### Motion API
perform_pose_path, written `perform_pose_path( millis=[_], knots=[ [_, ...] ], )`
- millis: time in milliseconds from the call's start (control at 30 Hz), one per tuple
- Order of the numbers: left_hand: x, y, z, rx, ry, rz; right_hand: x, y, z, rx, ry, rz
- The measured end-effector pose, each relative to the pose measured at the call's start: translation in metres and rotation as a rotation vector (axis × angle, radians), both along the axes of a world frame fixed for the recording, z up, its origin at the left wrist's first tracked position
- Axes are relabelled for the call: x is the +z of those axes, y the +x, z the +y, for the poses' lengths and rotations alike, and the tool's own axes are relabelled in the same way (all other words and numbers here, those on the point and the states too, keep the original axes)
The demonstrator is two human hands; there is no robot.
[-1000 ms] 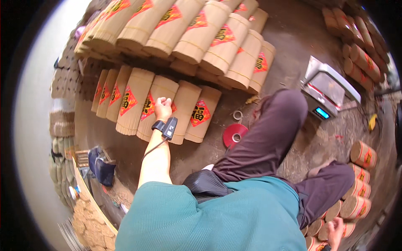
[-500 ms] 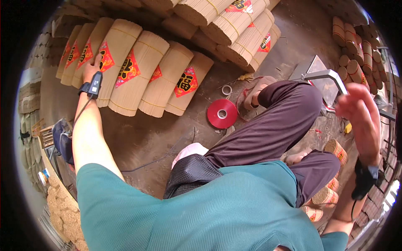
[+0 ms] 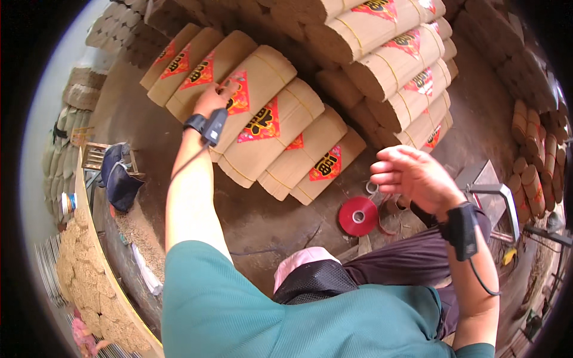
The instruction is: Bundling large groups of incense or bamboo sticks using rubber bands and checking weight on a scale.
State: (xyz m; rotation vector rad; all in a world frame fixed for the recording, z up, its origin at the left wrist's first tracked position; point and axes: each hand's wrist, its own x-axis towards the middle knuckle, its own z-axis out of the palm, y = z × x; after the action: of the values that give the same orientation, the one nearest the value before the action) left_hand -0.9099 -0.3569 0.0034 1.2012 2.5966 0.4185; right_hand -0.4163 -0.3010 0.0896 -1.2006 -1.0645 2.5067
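My left hand (image 3: pixel 213 101) rests on a tan bundle of thin sticks (image 3: pixel 262 68), its fingers spread over the red diamond label (image 3: pixel 239 92). The bundle is tied with a thin yellow band. It lies in a slanting row of like bundles, overlapping another labelled bundle (image 3: pixel 289 113) on its right. My right hand (image 3: pixel 418 176) hangs in the air right of the row, empty, fingers apart and slightly bent. Both wrists carry a black strapped device. Below my right hand, a roll of red tape (image 3: pixel 358 216) lies flat on the floor.
A tall stack of labelled bundles (image 3: pixel 394 65) rises beyond the row. At the right stand a metal frame (image 3: pixel 498 190) and smaller round bundles (image 3: pixel 531 179). A dark cable (image 3: pixel 256 252) crosses the floor. A small wooden stool (image 3: pixel 95 156) with dark cloth is at the left.
The view has shifted, so the row sits further right. My right hand has swung in from the far right toward the bundles. My left hand stays on the same bundle.
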Motion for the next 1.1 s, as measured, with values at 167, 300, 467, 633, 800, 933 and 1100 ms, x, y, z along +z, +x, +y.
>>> perform_pose_path(
  millis=[167,300,467,633,800,933,1100],
  knots=[
    [0.020,0.040,-0.027,-0.011,0.059,0.233,-0.031,-0.063,-0.015,0.160,-0.091,-0.014],
    [0.066,0.107,-0.053,-0.108,0.111,0.357,-0.048,-0.100,-0.020,0.229,-0.066,0.018],
    [0.122,0.153,-0.075,-0.346,0.027,0.149,-0.077,-0.128,-0.018,0.147,-0.088,0.054],
    [0.103,0.084,-0.058,-0.330,0.205,-0.047,-0.108,-0.170,-0.041,0.027,-0.223,0.124],
    [0.064,0.099,-0.046,-0.340,-0.146,-0.716,-0.081,-0.175,-0.052,-0.095,-0.280,0.214],
    [0.077,0.136,-0.057,-0.288,-0.064,-0.847,-0.080,-0.145,-0.053,-0.018,-0.206,0.237],
    [0.111,0.169,-0.089,-0.192,0.157,-1.074,-0.019,-0.096,-0.052,0.054,0.145,0.451]
  ],
)
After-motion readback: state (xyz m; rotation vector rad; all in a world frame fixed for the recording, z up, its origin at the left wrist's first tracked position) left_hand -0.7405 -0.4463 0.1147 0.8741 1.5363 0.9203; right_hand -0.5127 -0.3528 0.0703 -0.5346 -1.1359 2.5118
